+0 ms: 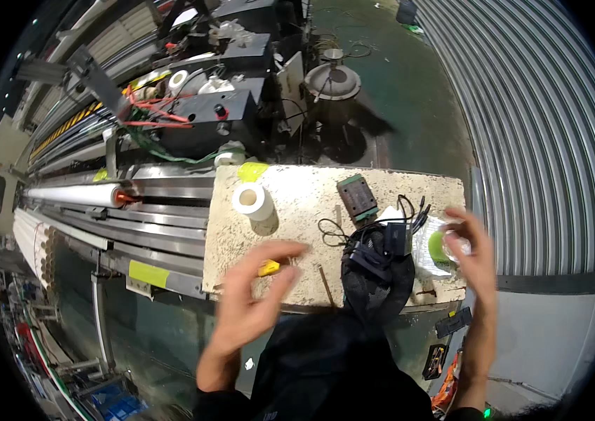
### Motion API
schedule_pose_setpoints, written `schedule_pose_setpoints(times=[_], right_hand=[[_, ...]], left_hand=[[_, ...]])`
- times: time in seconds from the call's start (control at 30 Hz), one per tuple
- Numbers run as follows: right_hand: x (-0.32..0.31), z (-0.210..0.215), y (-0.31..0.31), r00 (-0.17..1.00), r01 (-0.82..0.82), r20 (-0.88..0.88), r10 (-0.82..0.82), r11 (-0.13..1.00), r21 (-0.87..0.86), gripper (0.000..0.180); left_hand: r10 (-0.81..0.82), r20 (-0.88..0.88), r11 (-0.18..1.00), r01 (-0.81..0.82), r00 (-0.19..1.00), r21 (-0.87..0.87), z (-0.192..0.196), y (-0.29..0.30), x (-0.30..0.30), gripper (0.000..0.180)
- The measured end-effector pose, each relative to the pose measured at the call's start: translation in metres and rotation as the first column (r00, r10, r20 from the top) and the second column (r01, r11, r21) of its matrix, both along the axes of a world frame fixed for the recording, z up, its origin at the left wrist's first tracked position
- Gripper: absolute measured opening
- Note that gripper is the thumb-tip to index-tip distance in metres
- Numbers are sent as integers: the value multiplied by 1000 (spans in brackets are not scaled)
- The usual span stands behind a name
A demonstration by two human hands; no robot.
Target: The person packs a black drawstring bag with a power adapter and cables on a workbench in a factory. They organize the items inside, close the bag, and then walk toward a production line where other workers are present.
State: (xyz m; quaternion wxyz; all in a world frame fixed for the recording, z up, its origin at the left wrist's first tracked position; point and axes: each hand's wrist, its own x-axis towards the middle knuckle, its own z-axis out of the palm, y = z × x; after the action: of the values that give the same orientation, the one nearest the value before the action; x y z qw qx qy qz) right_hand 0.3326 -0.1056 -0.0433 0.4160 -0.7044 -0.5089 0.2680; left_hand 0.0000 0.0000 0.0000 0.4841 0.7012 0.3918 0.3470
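Hovering left hand (247, 298), fingers and thumb spread, yellow piece (268, 268) showing between, green disc (438, 247) beside right hand (476, 254), grip unclear

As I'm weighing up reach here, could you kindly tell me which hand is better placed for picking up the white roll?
Probably the left: the left hand is open just below the white roll in the picture, while the right hand is across the table, by the green round item.
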Motion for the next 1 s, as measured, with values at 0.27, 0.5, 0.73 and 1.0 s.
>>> schedule_pose_setpoints(times=[0.27,0.5,0.73,1.0], right_hand=[[8,-120,-28,975,-44,201,95,968,-246,99],[28,-140,3,913,-194,316,258,956,-219,97],[29,-115,0,901,-149,408,149,988,-31,77],[-23,-84,-24,918,-67,398,7,988,137,84]], left_hand=[[-291,-371,894,389,882,222,-154,-21,90,38],[-166,-491,880,354,855,318,-172,-25,114,51],[-81,-388,991,117,918,68,-186,-33,109,38],[-52,-43,899,28,998,-437,-156,-44,76,26]])
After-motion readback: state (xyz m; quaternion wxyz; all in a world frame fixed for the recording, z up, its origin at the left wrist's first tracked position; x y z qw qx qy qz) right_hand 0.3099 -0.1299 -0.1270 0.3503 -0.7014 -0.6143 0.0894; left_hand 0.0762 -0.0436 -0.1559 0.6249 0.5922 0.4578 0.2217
